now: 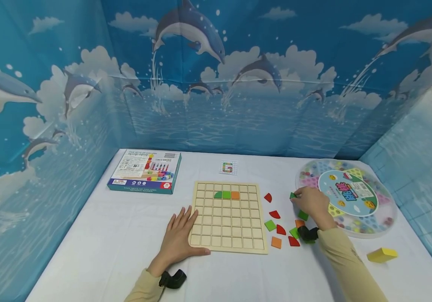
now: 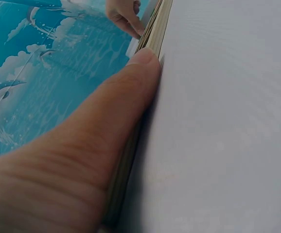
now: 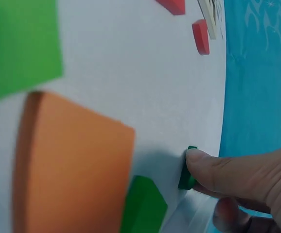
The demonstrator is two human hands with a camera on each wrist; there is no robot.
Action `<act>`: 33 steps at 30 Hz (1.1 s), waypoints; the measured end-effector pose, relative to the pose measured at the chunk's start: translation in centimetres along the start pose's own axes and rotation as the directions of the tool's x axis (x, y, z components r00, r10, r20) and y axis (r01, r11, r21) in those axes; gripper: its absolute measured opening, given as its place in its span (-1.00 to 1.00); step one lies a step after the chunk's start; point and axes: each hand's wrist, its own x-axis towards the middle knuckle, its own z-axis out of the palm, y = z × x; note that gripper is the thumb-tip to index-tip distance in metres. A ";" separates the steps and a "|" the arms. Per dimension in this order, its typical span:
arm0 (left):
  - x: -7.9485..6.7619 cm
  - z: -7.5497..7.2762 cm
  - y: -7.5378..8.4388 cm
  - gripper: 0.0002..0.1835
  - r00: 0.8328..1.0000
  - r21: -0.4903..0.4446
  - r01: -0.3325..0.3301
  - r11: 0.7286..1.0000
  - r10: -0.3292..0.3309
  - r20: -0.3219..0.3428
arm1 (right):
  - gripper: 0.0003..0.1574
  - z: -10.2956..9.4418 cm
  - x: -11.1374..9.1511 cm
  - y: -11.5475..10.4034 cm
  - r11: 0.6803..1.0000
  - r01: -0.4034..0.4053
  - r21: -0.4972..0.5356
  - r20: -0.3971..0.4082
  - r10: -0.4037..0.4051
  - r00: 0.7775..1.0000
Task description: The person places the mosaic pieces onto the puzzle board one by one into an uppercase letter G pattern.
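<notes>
A wooden grid board [image 1: 228,218] lies on the white table. In its upper part sit a dark green quarter-round tile [image 1: 218,195], a light green square [image 1: 226,194] and an orange square [image 1: 235,195] in a row. My left hand [image 1: 180,236] rests at the board's lower left corner, fingers spread along the left side and thumb [image 2: 143,60] against the front edge. Right of the board, my right hand [image 1: 313,203] pinches a small dark green tile [image 3: 186,174] between thumb and fingertips, low over the table.
Loose red quarter-rounds [image 1: 274,214], green and orange tiles [image 1: 276,242] lie between board and right hand. A pattern card [image 1: 228,167] lies behind the board. Around stand a boxed bead set [image 1: 144,171], a round clear bead case [image 1: 383,218] and a yellow block [image 1: 382,255].
</notes>
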 end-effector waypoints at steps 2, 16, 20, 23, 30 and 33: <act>0.0 0.0 0.0 0.31 1.000 0.005 0.003 1.000 -0.003 0.004 | -0.58 0.0 0.0 -0.1 1.000 -0.003 0.002 0.015 0.003 1.000; -0.1 -0.2 0.2 0.30 1.000 -0.001 0.001 1.000 -0.001 0.000 | -0.61 0.4 -0.5 -1.0 0.999 0.032 0.017 0.003 -0.032 0.999; -0.1 -0.4 0.3 0.29 1.000 -0.005 0.009 1.000 -0.009 0.012 | -0.69 0.5 -0.5 -0.9 0.998 0.049 0.041 -0.009 -0.048 0.999; -0.1 -0.4 0.3 0.29 1.000 -0.007 0.007 1.000 -0.007 0.010 | -0.69 0.5 -0.6 -1.0 0.996 0.074 0.051 -0.023 -0.073 0.997; 0.0 -0.5 0.4 0.29 1.000 -0.017 0.008 1.000 -0.007 0.013 | -0.72 0.5 -1.0 -2.5 0.976 0.178 0.126 -0.183 -0.153 0.971; 0.0 -0.6 0.4 0.28 1.000 -0.017 0.011 1.000 -0.011 0.015 | -0.74 0.7 -0.8 -3.6 0.960 0.213 0.181 -0.223 -0.171 0.960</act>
